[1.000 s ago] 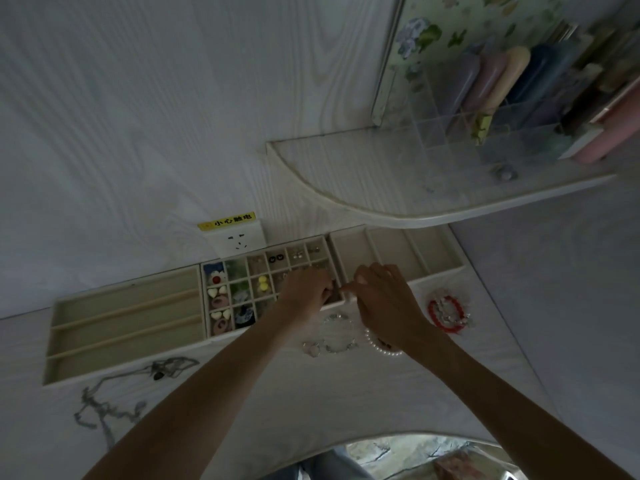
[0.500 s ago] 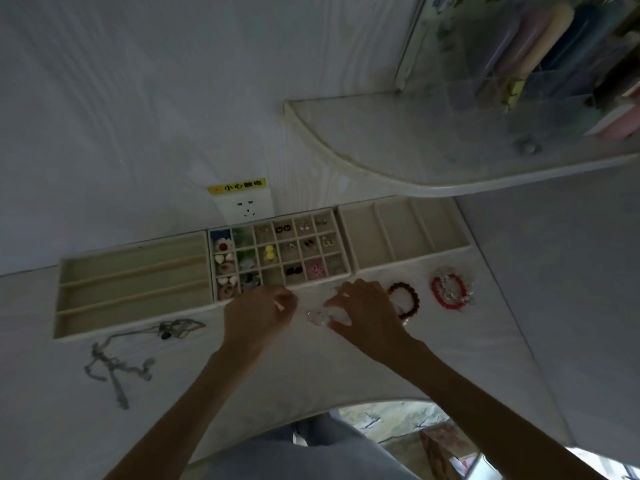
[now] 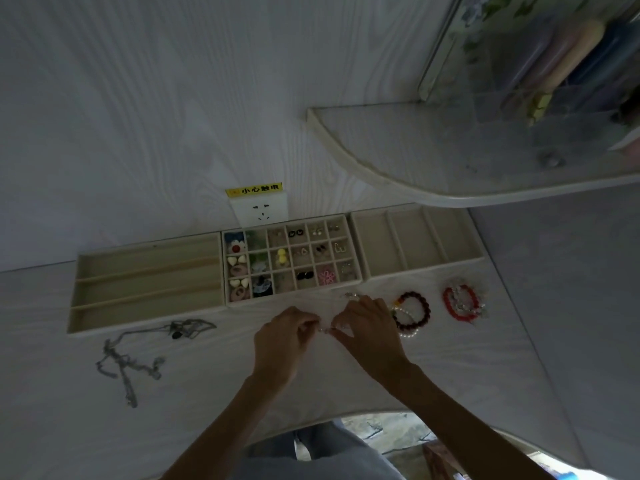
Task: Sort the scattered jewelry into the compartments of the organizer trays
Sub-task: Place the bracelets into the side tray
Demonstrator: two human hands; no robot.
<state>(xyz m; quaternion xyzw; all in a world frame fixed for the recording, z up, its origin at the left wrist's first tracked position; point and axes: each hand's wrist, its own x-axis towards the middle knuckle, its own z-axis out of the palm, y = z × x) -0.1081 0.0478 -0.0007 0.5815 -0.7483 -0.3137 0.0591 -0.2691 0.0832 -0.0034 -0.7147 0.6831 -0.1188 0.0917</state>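
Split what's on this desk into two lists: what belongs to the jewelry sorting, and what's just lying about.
Part of the job:
- small clear piece pinched between left hand and right hand
- grid tray
- left slot tray, right slot tray
- silver chains
- dark bead bracelet, pearl bracelet, red bracelet

Just lying about:
- wall socket
- corner shelf
- clear organizer

small clear piece (image 3: 327, 329): too small to identify | shelf organizer (image 3: 568, 81): blurred, cut off at right edge

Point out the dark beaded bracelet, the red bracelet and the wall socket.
dark beaded bracelet (image 3: 428, 308), head view, right-hand arc of beads.
red bracelet (image 3: 448, 304), head view, left arc.
wall socket (image 3: 260, 213), head view, white faceplate centre.
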